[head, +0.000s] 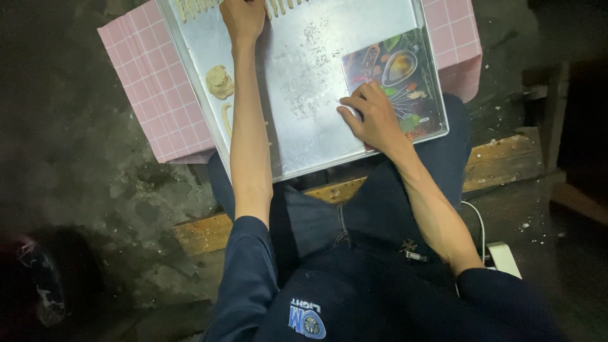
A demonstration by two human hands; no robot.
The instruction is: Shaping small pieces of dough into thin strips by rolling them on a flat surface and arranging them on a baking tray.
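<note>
Our left hand (242,18) reaches to the far edge of the metal tray (304,145), fingers curled at a row of dough strips (278,6) (whether it pinches one we cannot tell). Our right hand (373,117) rests loosely open on a printed card (405,69). Beside the left forearm lies a dough lump (220,82): soft and easily dented, we judge, best lifted gently from underneath.

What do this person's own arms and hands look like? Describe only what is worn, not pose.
Both hands, left hand and right hand, are bare: no gloves, rings or watch visible. The forearms are uncovered too. Short dark navy sleeves end near the elbows, part of a dark navy top.
</note>
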